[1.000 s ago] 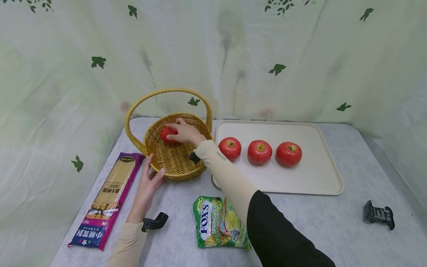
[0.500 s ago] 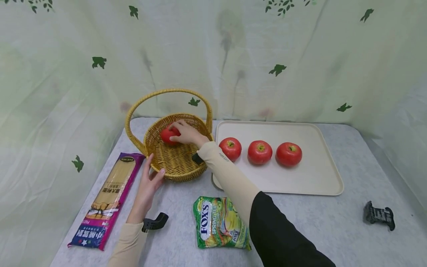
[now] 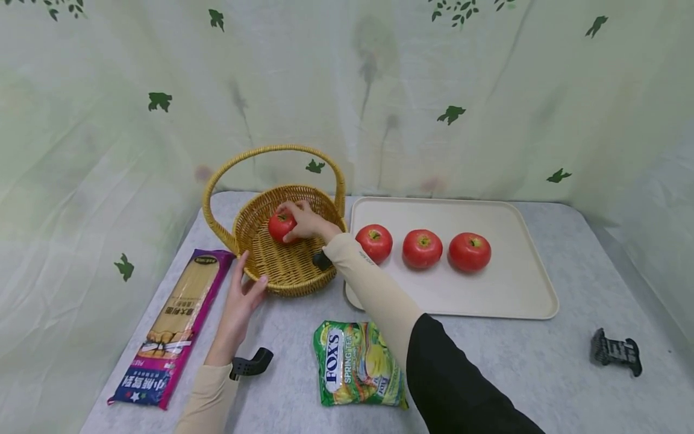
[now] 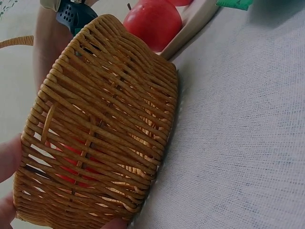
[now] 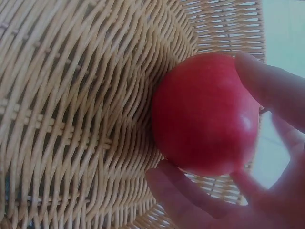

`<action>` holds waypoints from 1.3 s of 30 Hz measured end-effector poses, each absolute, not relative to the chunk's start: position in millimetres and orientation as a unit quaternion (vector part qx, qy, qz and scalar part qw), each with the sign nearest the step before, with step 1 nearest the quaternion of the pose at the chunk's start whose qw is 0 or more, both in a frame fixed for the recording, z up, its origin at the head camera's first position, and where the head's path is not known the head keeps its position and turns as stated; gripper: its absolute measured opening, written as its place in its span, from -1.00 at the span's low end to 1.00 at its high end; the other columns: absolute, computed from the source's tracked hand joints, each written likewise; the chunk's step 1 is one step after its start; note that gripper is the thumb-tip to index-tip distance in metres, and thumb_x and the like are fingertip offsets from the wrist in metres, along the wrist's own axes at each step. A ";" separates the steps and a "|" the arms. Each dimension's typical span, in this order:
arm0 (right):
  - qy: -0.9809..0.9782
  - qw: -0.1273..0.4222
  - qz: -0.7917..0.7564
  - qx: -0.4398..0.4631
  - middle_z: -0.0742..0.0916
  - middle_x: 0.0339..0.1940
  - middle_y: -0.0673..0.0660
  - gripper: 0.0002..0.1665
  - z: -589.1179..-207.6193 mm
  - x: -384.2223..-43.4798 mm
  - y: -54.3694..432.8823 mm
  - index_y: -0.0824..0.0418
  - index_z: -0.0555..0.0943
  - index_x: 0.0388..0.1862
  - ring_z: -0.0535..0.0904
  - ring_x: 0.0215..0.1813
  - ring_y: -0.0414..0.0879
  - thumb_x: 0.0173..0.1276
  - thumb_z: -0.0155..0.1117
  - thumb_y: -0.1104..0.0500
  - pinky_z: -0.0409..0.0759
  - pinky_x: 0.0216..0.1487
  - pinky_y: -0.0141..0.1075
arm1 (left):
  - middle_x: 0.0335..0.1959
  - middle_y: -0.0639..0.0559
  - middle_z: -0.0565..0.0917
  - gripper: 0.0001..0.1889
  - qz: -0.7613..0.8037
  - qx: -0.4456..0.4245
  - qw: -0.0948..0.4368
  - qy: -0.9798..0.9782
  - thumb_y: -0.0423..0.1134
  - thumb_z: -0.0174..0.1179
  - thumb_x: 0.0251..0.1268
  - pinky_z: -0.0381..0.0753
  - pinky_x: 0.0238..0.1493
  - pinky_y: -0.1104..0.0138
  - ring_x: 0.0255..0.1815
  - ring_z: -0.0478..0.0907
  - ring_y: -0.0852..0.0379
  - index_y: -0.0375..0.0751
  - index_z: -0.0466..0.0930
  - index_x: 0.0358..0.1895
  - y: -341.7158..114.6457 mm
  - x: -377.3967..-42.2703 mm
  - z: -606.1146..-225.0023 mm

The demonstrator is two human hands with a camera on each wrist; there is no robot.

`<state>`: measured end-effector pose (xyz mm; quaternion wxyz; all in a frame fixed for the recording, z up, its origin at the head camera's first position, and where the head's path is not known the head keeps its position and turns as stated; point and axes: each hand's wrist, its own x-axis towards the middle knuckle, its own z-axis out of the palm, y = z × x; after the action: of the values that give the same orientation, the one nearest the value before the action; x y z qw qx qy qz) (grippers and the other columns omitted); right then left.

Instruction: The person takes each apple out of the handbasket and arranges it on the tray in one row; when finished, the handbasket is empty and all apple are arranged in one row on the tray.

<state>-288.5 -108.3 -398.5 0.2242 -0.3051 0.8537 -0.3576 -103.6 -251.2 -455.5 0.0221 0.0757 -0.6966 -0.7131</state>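
In the head view, my right hand [image 3: 308, 223] reaches into a wicker basket [image 3: 287, 286] and holds a red apple [image 3: 280, 227] against its far left inner wall. The right wrist view shows my thumb and fingers curved around that apple [image 5: 205, 114], with woven wicker [image 5: 71, 114] close beside it. My left hand [image 3: 241, 304] rests against the basket's near left side, thumb and forefinger spread and fairly straight. In the left wrist view, fingertips [image 4: 7, 157] touch the basket's edge [image 4: 100, 119], and red shows through gaps in the weave.
A pale tray [image 3: 509, 289] to the right bears three red apples [image 3: 422, 248] in a row. Noodle packet [image 3: 173, 325] lies at left, green FOX'S candy bag [image 3: 358, 363] at the front beside the right sleeve. A black bracket-like object [image 3: 615, 351] sits far right.
The right hand and its apple have shifted slightly right and nearer inside the basket, and the apple has turned so its stem end shows. The left hand stays put.
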 end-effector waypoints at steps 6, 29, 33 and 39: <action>0.850 0.240 -0.339 -0.323 -0.05 0.52 0.27 -0.03 -402.3 -286.8 -113.9 -0.11 0.07 0.54 0.13 0.43 0.17 0.28 0.35 0.23 0.35 0.24 -0.06 | 0.54 0.02 -0.31 -0.24 -0.713 0.077 0.020 -0.697 -0.21 0.00 0.49 0.11 0.36 -0.05 0.46 -0.06 -0.14 0.12 -0.28 0.55 -251.6 -102.3 -455.0; 0.828 0.168 -0.328 -0.422 0.48 0.24 0.09 -0.26 -377.1 -284.6 -79.8 0.01 0.40 0.33 0.36 0.19 -0.09 0.17 0.46 0.11 0.41 0.10 -0.32 | 0.54 -0.01 -0.30 -0.24 -0.713 0.079 0.014 -0.696 -0.22 0.00 0.49 0.11 0.36 -0.06 0.46 -0.04 -0.13 0.09 -0.28 0.55 -251.2 -103.0 -455.3; 0.804 0.180 -0.345 -0.449 0.44 0.29 0.05 -0.26 -359.9 -278.8 -47.7 0.01 0.39 0.33 0.34 0.23 -0.11 0.17 0.45 0.11 0.41 0.13 -0.29 | 0.54 -0.01 -0.28 -0.24 -0.714 0.082 0.016 -0.695 -0.23 0.01 0.49 0.13 0.36 -0.04 0.45 -0.03 -0.13 0.09 -0.28 0.55 -250.7 -102.8 -456.2; 0.805 0.190 -0.367 -0.426 0.42 0.30 -0.02 -0.25 -339.8 -263.7 22.8 -0.10 0.41 0.33 0.36 0.20 -0.08 0.14 0.47 0.07 0.46 0.10 -0.15 | 0.54 -0.03 -0.27 -0.24 -0.716 0.075 0.025 -0.693 -0.23 0.01 0.48 0.14 0.36 -0.03 0.45 -0.01 -0.15 0.15 -0.25 0.55 -250.6 -103.4 -456.6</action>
<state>-263.7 22.8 -339.8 0.1899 -0.4259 0.8047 -0.3674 -103.4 -250.6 -456.6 0.0248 0.0751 -0.6933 -0.7163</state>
